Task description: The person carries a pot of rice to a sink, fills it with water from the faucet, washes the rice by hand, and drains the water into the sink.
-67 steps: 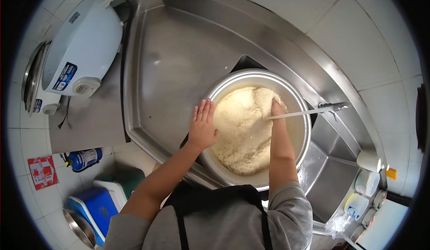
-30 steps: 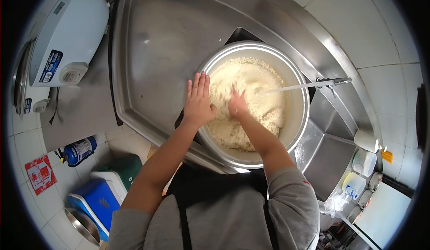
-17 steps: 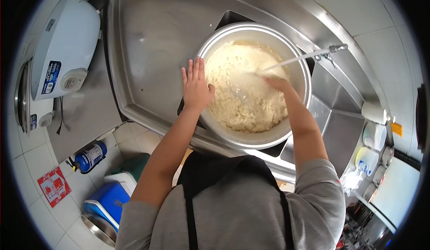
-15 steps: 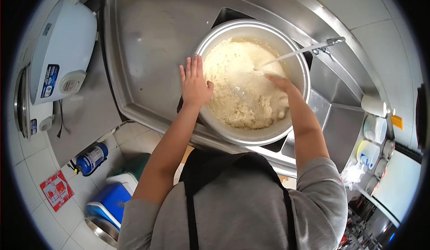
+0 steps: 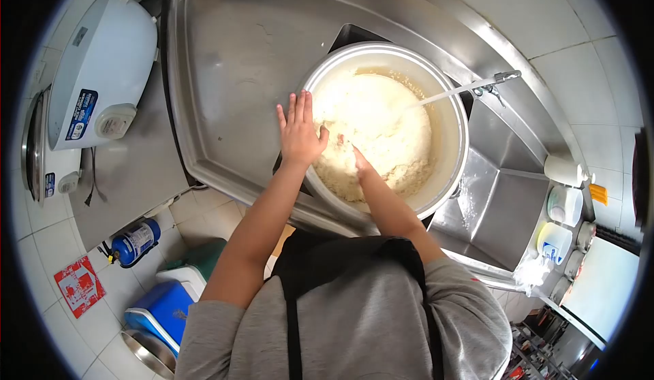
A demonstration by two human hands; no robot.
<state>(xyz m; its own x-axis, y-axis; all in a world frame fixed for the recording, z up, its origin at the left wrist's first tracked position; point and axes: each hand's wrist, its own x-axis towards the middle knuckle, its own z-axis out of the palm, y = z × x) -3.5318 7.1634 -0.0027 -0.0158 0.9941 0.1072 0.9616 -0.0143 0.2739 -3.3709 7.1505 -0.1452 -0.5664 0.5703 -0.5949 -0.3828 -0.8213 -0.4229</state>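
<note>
A large round metal pot [image 5: 452,169] stands over the sink and holds pale, wet rice [image 5: 392,118]. A stream of water runs from the tap [image 5: 505,77] into the rice. My left hand [image 5: 300,135] lies with its fingers spread on the pot's left rim. Inside the pot, my right hand [image 5: 349,154] is partly sunk in the rice at the left side, close to my left hand. Rice covers much of its fingers, so their pose is hidden.
A steel counter [image 5: 238,87] surrounds the pot. A large white rice cooker [image 5: 109,67] stands on the left. Below it are a blue fire extinguisher [image 5: 135,242], a blue cooler [image 5: 163,308] and a metal bowl [image 5: 148,351]. Several plastic containers [image 5: 564,205] line the right side.
My right hand has moved from the pot's right side to its left side, deeper into the rice. My left hand has stayed on the rim. The water still runs.
</note>
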